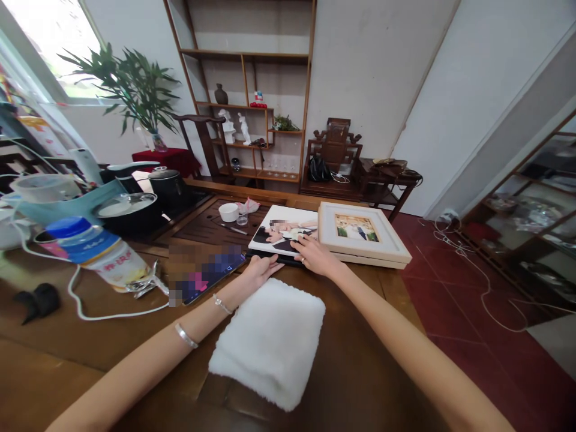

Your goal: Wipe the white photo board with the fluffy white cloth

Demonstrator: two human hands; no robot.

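Observation:
A photo album [281, 231] with a wedding picture on its white cover lies on the wooden table, and a black layer shows under its near edge. My left hand [262, 269] is closed at that near edge, thumb on top; its other fingers are partly hidden. Fingers spread, my right hand [312, 253] rests on the album's near right part. Touching the album's right side is a cream framed photo box [360, 231]. A folded white fluffy cloth [272, 339] lies between my forearms, close to my left wrist.
Left of my hands are a phone [216, 279] with a white cable, a plastic bottle with a blue cap [101, 252] and a lidded pan [128, 210]. A small white cup [228, 211] stands on the tea tray [193, 231]. Shelves [247, 54] stand behind the table.

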